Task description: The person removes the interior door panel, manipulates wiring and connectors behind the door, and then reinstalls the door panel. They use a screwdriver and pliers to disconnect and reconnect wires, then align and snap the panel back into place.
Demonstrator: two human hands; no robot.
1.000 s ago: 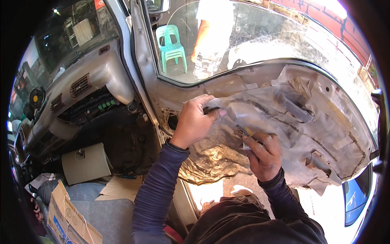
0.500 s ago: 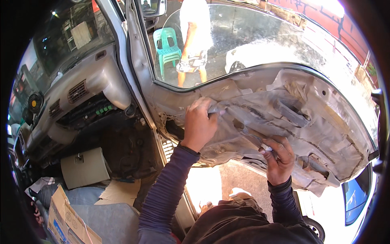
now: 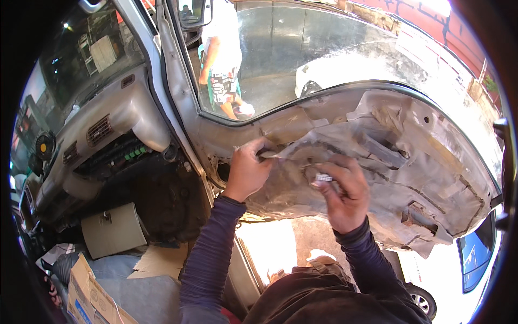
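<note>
Looking down from a person's head, two bare hands are at the inner side of an open vehicle door (image 3: pixel 302 120), its metal grey and worn. A crumpled, dull grey sheet (image 3: pixel 324 139) covers much of the door below the window. The left hand (image 3: pixel 250 168), near the door's hinge side, has its thumb and fingers clamped on an edge of this sheet. The right hand (image 3: pixel 348 191), to the right and slightly lower, has its thumb and fingers closed on a small white connector (image 3: pixel 323 177), which sits in front of the sheet; a grid pattern shows on its face. The two hands are near each other but apart. Dark ribbed sleeves (image 3: pixel 211 256) cover the forearms.

Through the window glass (image 3: pixel 267 48), a person (image 3: pixel 222 56) in a white top and patterned shorts stands outside, with a white car (image 3: pixel 334 73) farther right. A side mirror (image 3: pixel 193 12) is at the top. On the left is the cabin: a silver-grey dashboard (image 3: pixel 127 105) with vents, a beige panel (image 3: pixel 112 232) below it and, at the lower left, a cardboard box (image 3: pixel 90 294) beside a grey seat (image 3: pixel 143 299). At the lower right, a wheel (image 3: pixel 422 303) shows
</note>
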